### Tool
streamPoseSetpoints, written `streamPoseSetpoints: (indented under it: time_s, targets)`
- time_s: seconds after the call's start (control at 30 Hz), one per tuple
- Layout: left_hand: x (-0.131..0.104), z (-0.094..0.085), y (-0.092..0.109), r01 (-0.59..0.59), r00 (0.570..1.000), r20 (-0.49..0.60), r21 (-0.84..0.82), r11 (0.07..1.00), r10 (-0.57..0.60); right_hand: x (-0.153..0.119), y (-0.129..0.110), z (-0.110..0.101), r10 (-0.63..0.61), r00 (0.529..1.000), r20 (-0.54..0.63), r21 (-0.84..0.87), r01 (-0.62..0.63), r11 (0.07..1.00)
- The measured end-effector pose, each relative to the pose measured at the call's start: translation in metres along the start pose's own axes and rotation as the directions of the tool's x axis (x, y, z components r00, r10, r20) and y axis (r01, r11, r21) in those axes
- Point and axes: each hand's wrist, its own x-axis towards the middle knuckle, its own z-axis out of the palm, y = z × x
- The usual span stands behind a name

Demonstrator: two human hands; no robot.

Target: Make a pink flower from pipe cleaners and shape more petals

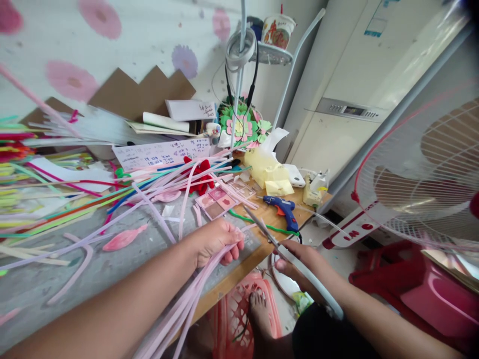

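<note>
My left hand (221,243) is closed around a bundle of pale pink pipe cleaners (198,294) over the table's front edge. Their long ends hang down toward me, and a short tip sticks out past my fingers toward the right. In my right hand (299,264) is a pair of scissors (275,242) with a pale grey handle, the blades pointing up and left near that tip. Whether the blades touch it I cannot tell. Just beyond lie a green pipe cleaner (262,227) and a makeup palette (217,202) with pink and brown pans.
A blue glue gun (282,209) lies at the table's right end beside a power strip (316,189). Many coloured pipe cleaners (75,214) spread across the left, with a pink petal shape (125,238). A standing fan (422,169) is close on the right, above a red stool (430,294).
</note>
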Motion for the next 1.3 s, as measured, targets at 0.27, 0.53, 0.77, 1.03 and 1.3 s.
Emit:
streamPoseSetpoints:
  time_s: [0.27, 0.53, 0.77, 1.03, 1.3]
  targets:
    - [-0.023, 0.008, 0.005, -0.118, 0.993, 0.026, 0.022, 0.993, 0.117, 0.037, -0.017, -0.016, 0.031, 0.981, -0.193, -0.060, -0.044, 0.997]
    - [-0.074, 0.004, 0.005, -0.220, 0.974, -0.064, -0.038, 0.975, 0.218, 0.108, -0.045, -0.002, -0.021, 0.952, -0.305, -0.305, -0.076, 0.949]
    - [-0.124, -0.011, -0.001, -0.450, 0.845, -0.391, -0.148, 0.881, 0.366, 0.126, -0.050, 0.014, -0.074, 0.951, -0.302, -0.490, -0.088, 0.867]
    - [-0.151, -0.005, -0.009, -0.697, 0.586, -0.680, -0.145, 0.702, 0.442, 0.072, -0.115, 0.042, -0.303, 0.947, -0.110, -0.410, 0.234, 0.882]
    - [-0.151, -0.002, -0.016, -0.797, 0.345, -0.882, -0.096, 0.596, 0.320, 0.008, -0.147, 0.154, -0.598, 0.737, 0.314, 0.682, 0.263, 0.682]
